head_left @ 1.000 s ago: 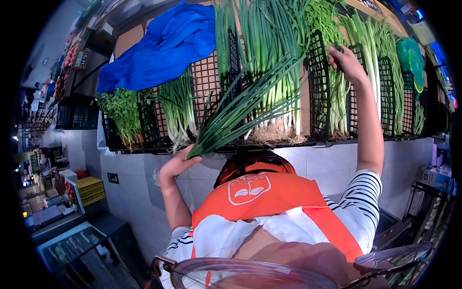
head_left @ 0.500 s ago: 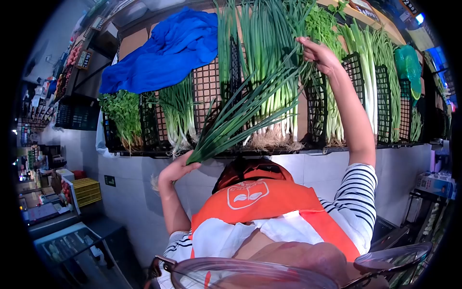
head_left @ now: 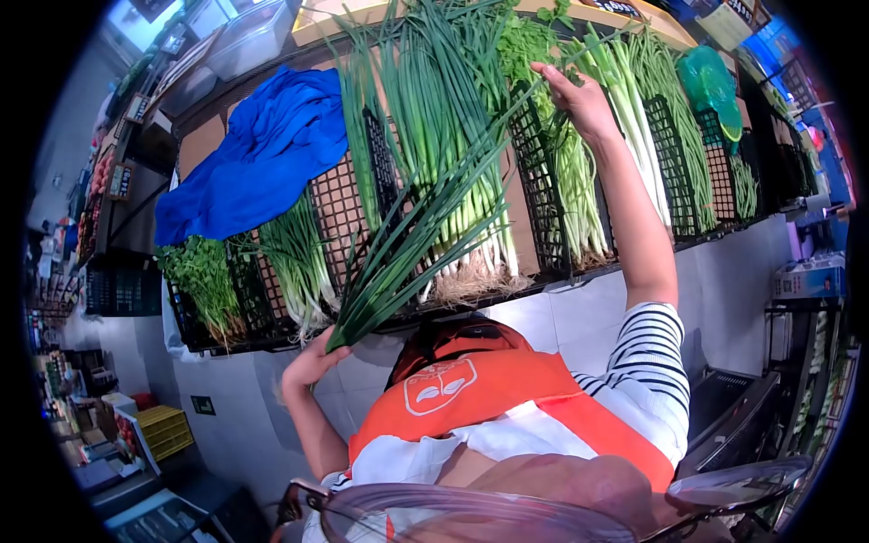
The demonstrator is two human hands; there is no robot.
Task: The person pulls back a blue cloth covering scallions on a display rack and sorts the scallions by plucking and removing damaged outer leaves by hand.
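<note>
My left hand [head_left: 312,362] is closed around the lower end of a bunch of long green onions [head_left: 398,271], whose leaves fan up and to the right over the display. My right hand [head_left: 579,98] is raised over the leafy greens [head_left: 529,50], its fingers pinched near the leaf tips; what they hold, if anything, is too small to tell. Thick scallions [head_left: 466,217] with hairy roots lie behind the held bunch. Smaller scallions [head_left: 294,258] and a leafy bunch [head_left: 204,281] lie at the left, below a blue cloth [head_left: 272,145].
Black mesh dividers [head_left: 540,181] separate the vegetables. Leeks [head_left: 625,118], long beans [head_left: 683,136] and a green plastic bag [head_left: 709,81] are at the right. A yellow crate [head_left: 165,431] stands at lower left, and a dark rack [head_left: 733,416] at lower right.
The view has turned, tilting the display. My right hand has moved left from the greens by the leeks toward the held bunch's leaf tips. My left hand still grips the bunch.
</note>
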